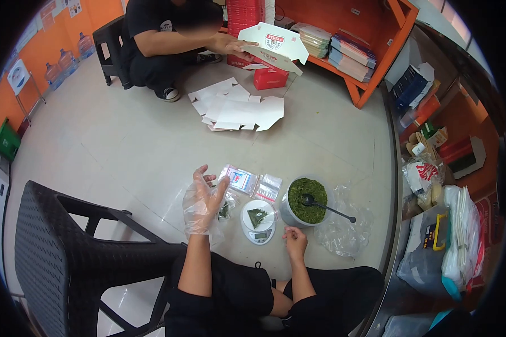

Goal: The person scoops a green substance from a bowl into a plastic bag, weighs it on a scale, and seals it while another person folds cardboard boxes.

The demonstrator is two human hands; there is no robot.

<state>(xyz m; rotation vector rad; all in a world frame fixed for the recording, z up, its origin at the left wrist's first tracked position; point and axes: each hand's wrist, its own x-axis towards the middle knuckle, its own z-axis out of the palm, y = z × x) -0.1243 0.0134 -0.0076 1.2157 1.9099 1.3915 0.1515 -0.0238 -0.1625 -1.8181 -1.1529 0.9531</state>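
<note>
My left hand [203, 203] wears a clear plastic glove and is raised, fingers apart, with nothing in it. Below and beside it lies a small clear bag with green contents [224, 211]. A white digital scale [260, 236] bears a small bag of green flakes [257, 218]. My bare right hand [296, 242] is beside the scale, just below the tub; its fingers are curled in and no object shows in them. The clear tub [287, 209] is full of green flakes [303, 209], and a black spoon [334, 212] rests on them.
Zip bags [269, 188] and a printed pack [239, 180] lie behind the scale. A crumpled plastic bag [346, 233] is right of the tub. A black stool [67, 241] stands left. Across the floor, a person [168, 42] handles a box [272, 48] near flat cartons [239, 109].
</note>
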